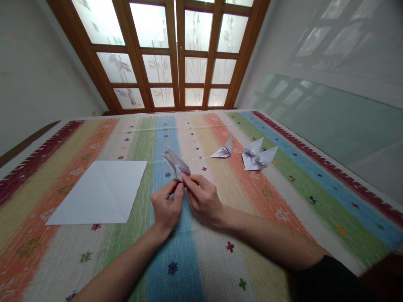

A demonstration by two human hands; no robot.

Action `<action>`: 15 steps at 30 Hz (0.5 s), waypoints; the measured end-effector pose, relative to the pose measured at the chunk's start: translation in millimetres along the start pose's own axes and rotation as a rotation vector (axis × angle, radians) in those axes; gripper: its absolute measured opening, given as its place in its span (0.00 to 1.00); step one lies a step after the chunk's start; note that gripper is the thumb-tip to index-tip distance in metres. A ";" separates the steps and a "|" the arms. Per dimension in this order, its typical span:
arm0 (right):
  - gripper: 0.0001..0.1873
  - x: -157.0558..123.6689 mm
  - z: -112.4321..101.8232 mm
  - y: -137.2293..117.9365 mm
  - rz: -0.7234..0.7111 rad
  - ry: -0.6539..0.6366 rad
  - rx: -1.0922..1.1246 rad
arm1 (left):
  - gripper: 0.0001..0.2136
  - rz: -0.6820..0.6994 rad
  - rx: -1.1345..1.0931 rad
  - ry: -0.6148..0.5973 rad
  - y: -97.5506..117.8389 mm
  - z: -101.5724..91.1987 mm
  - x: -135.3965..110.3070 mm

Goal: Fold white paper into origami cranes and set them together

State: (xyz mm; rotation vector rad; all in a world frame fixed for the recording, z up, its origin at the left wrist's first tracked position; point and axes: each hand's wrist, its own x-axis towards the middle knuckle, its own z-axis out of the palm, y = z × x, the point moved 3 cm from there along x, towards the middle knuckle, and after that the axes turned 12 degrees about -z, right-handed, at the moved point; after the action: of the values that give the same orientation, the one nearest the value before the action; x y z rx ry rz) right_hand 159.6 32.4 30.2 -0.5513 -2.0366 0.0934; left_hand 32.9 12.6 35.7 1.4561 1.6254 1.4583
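Left hand (168, 205): thumb and fingers pinched at the near end of a small, pointed, folded white paper piece (177, 166). Right hand (205, 200): fingertips gripping the same piece, just beside. I note it above the blue stripe of a multicoloured striped cloth (217, 264). Flat white paper sheet (100, 193), right edge ragged, lies left; folded white paper shapes (252, 158) rest farther right.

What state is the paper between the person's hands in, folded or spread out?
Folded: the paper, pinched by the left hand and right hand, shows layered flaps narrowing to points at its far end.
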 end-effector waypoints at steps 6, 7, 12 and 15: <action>0.18 0.8 -2.2 -7.8 -0.093 -0.004 0.029 | 0.12 -0.154 -0.149 0.082 -8.0 -1.7 8.1; 0.17 0.5 -2.9 -9.4 -0.105 0.010 0.058 | 0.12 -0.163 -0.166 0.092 -8.3 -2.1 9.8; 0.10 2.2 -11.5 -5.9 0.036 0.250 0.066 | 0.10 -0.174 -0.262 -0.005 -6.4 0.8 13.2; 0.17 7.9 -13.5 -1.6 0.078 0.276 0.066 | 0.10 -0.183 -0.324 -0.055 -6.3 4.0 12.8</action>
State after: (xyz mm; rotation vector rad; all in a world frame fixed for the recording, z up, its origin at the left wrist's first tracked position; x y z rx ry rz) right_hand 167.2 32.2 43.9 -0.5699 -1.7384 0.1237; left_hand 30.3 26.8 32.1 1.1269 1.3727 1.4813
